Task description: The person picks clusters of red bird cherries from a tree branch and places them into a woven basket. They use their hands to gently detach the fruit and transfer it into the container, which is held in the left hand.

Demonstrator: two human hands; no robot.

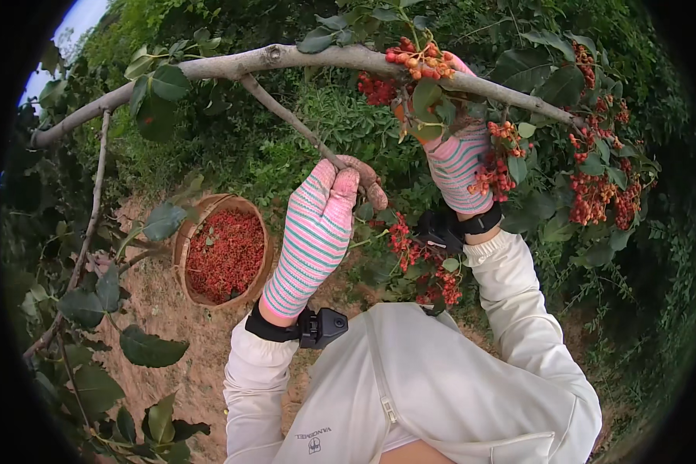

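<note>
My left hand (pixel 330 209), in a pink and green striped knit glove, is closed around a thin side branch (pixel 290 119) that hangs from the thick grey branch (pixel 220 65). In a matching glove, my right hand (pixel 461 145) is raised behind the thick branch, near a cluster of red berries (pixel 423 61). Leaves, berries and the branch cover its fingers, so whether it grips anything is hidden. Something orange shows beside those fingers. More red berry clusters (pixel 403 240) hang between my wrists, lower down. Each wrist has a black strap with a small device.
A woven basket (pixel 181 255) filled with red berries stands on bare brown soil (pixel 168 342) at the left. Leafy twigs and another thin branch (pixel 95 197) cross the left side. Berry-laden twigs (pixel 597 197) hang at the right, with dense green foliage behind.
</note>
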